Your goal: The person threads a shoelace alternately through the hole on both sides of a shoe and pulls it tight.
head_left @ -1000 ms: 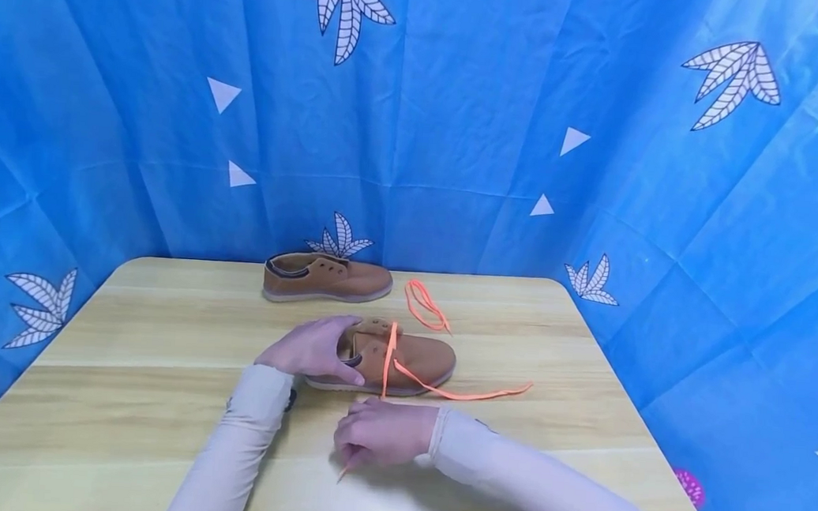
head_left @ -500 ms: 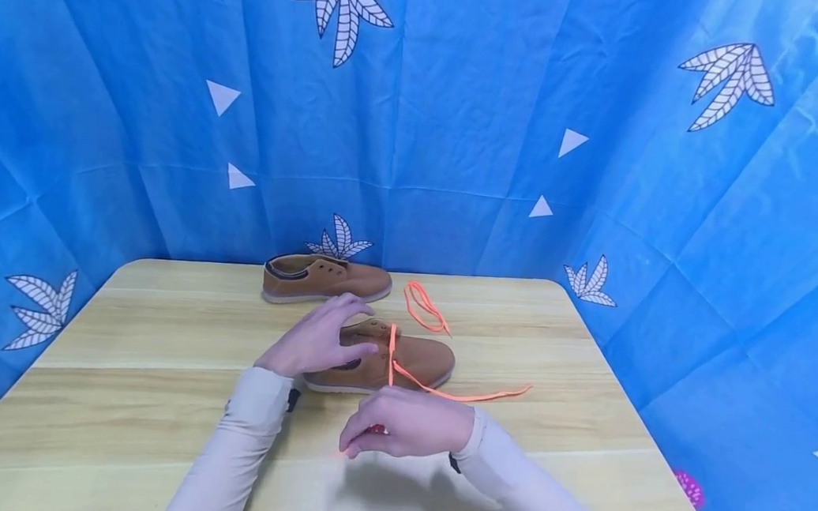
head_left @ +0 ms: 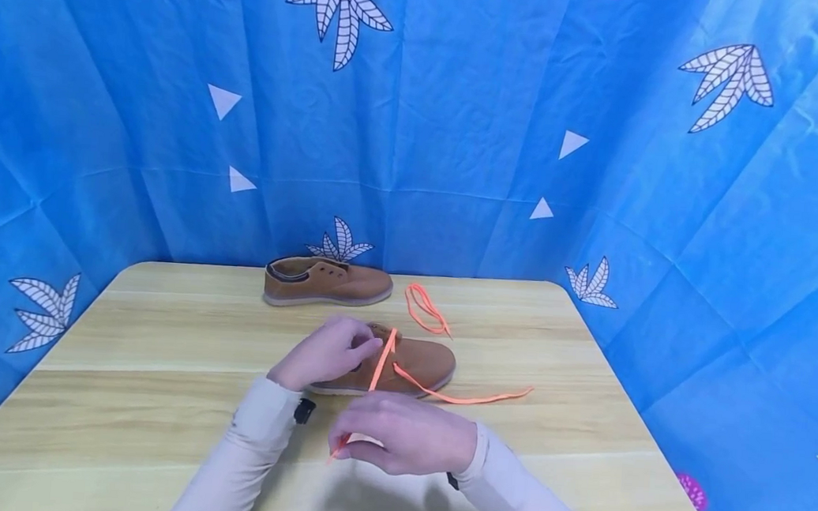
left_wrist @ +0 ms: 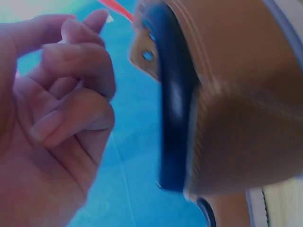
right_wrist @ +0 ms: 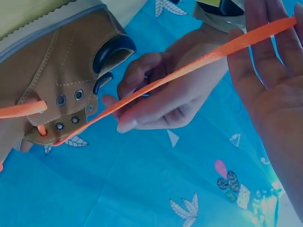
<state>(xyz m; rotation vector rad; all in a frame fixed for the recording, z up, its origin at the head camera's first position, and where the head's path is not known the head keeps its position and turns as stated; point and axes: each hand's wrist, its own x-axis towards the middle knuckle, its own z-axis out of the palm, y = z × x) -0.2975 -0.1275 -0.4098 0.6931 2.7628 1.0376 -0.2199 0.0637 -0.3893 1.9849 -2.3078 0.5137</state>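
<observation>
A brown shoe (head_left: 430, 360) lies on its sole, toe to the right in the head view. An orange lace (head_left: 381, 366) passes through its front eyelets. My right hand (head_left: 407, 433) pinches one end on the near side; the lace (right_wrist: 189, 68) runs taut to the shoe (right_wrist: 71, 45) in the right wrist view. My left hand (head_left: 324, 354) is over the heel opening, fingers loosely bent and a gap between thumb and forefinger. In the left wrist view, the hand (left_wrist: 66, 104) holds nothing, beside the shoe's dark collar (left_wrist: 175, 109).
A matching brown shoe (head_left: 339, 284) without a lace stands behind, near the table's back edge. A folded orange lace (head_left: 422, 310) lies to its right. The worked lace's other end (head_left: 473, 400) trails right across the wooden table (head_left: 157, 396). Blue patterned cloth (head_left: 460, 132) surrounds the back and sides.
My left hand opened away from the shoe, then came back down and right with fingers more bent. My right hand has risen slightly, and the lace it pinches now slants toward the lower left.
</observation>
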